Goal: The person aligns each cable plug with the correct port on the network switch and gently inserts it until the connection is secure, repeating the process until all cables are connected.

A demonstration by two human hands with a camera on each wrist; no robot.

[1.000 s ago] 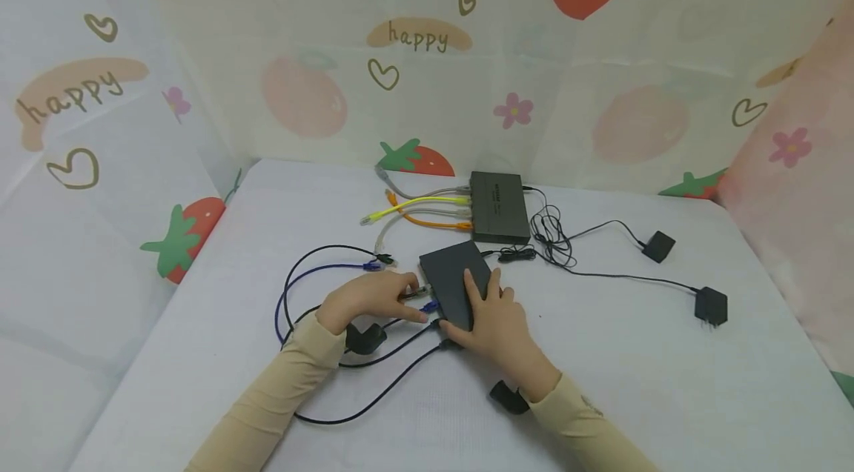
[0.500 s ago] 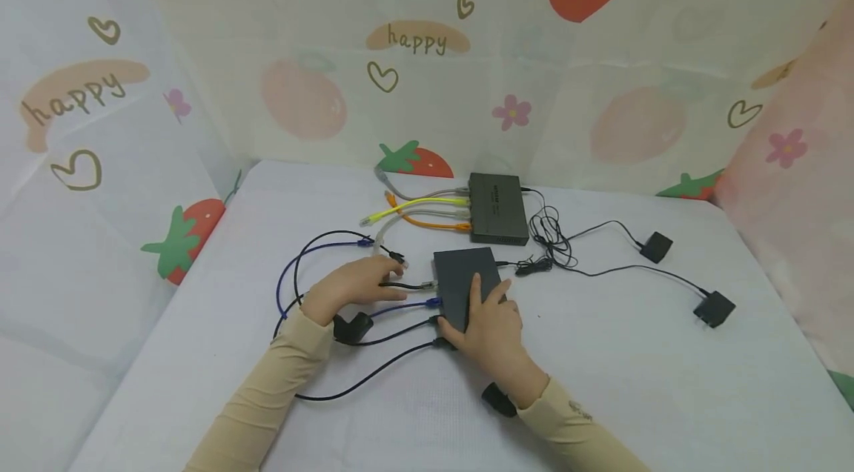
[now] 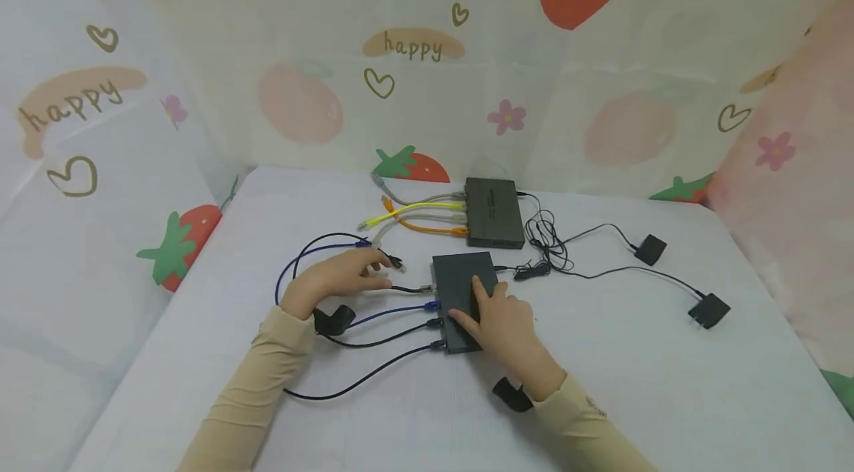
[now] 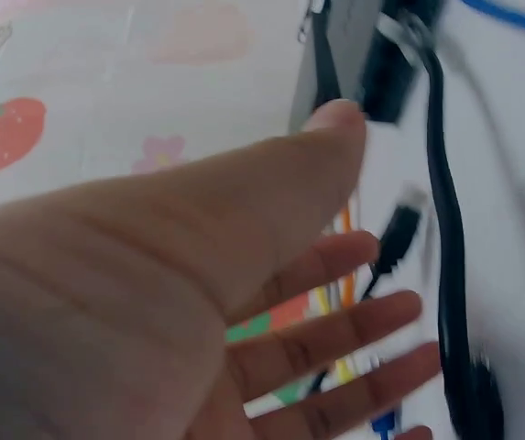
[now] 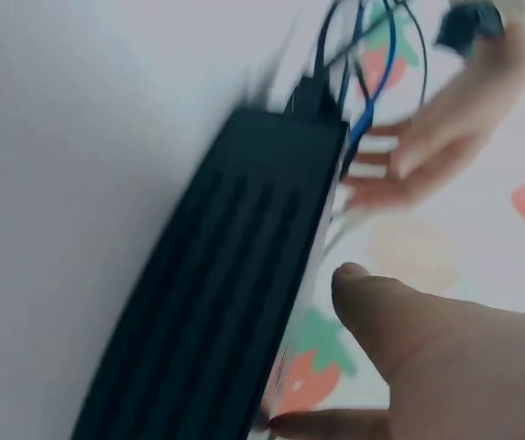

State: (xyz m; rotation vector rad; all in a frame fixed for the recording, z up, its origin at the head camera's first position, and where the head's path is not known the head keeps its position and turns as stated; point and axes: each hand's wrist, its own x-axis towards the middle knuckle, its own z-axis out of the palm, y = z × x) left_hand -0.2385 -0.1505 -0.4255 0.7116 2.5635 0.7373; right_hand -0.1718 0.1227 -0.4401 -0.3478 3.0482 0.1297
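A dark network switch (image 3: pixel 460 309) lies on the table, with several black and blue network cables plugged into its left side. On its top rest the fingers of my right hand (image 3: pixel 510 324), spread and fairly straight; the right wrist view shows the switch's vented side (image 5: pixel 216 257). To the left, over the cables, hovers my left hand (image 3: pixel 336 278). In the left wrist view its fingers (image 4: pixel 335 335) are extended with nothing between them. Just beyond those fingertips lies a loose black cable plug (image 3: pixel 396 262), and farther back a loose blue cable plug (image 3: pixel 363 243).
Behind stands a second network switch (image 3: pixel 495 214) with grey, yellow (image 3: pixel 407 211) and orange cables on its left. Thin power cords run right to a black adapter (image 3: pixel 650 250) and another adapter (image 3: pixel 709 310). Printed cloth hangs around the table (image 3: pixel 600 398).
My left hand has drawn back leftward from the near switch's ports. That switch has turned straighter under my right hand, and the loose blue plug has shifted farther back.
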